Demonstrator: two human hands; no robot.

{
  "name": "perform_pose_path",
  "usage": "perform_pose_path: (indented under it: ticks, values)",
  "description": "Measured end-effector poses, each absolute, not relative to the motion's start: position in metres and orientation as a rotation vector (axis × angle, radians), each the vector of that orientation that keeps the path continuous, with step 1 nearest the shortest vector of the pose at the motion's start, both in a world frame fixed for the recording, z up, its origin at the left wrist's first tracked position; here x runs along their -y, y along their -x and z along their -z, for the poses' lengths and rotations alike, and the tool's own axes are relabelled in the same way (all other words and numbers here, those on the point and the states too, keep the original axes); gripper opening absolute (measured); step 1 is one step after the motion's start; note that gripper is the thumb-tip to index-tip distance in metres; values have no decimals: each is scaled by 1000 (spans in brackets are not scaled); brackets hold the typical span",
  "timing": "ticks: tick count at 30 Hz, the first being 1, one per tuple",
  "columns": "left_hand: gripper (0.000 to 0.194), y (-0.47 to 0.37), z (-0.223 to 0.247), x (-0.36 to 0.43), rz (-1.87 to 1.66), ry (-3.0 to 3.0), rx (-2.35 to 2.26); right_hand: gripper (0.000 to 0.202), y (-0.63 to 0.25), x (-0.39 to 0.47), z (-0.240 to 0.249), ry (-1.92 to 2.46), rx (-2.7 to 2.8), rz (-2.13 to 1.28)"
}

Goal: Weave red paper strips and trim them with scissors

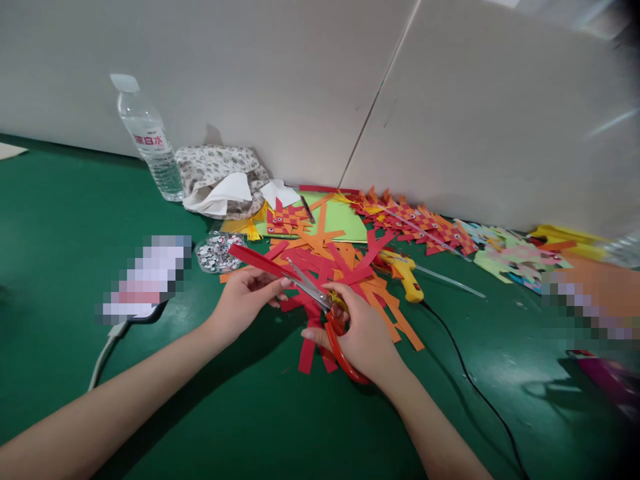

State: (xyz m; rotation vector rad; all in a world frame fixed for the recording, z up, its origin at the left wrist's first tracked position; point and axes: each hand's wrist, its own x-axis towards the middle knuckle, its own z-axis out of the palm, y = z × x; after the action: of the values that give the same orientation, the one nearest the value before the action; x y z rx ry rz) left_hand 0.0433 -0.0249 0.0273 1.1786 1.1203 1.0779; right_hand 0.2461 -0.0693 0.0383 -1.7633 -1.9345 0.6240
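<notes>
My left hand (253,293) pinches a red paper strip (256,261), which slants up to the left. In my right hand (357,330) is a pair of scissors (345,353) with red-orange handles. Their blades (305,283) are parted and point up-left, close to the strip and my left fingertips. Whether the blades touch the strip is hard to make out. Below and behind both hands lies a loose pile of red and orange paper strips (325,260) on the green surface.
A yellow glue gun (411,283) with a black cord lies right of the pile. Woven paper fish (425,227) lie along the wall. At left are a water bottle (150,143), a tissue pouch (220,170), a bag of googly eyes (220,252) and a phone (150,277) on a cable.
</notes>
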Motion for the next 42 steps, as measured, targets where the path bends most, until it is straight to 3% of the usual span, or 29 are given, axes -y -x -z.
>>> perform_pose_path:
  ticks: [42]
  values:
    - [22, -44, -21, 25, -1055, -1136, -977, 56, -242, 73, -39, 1748, 2002, -434]
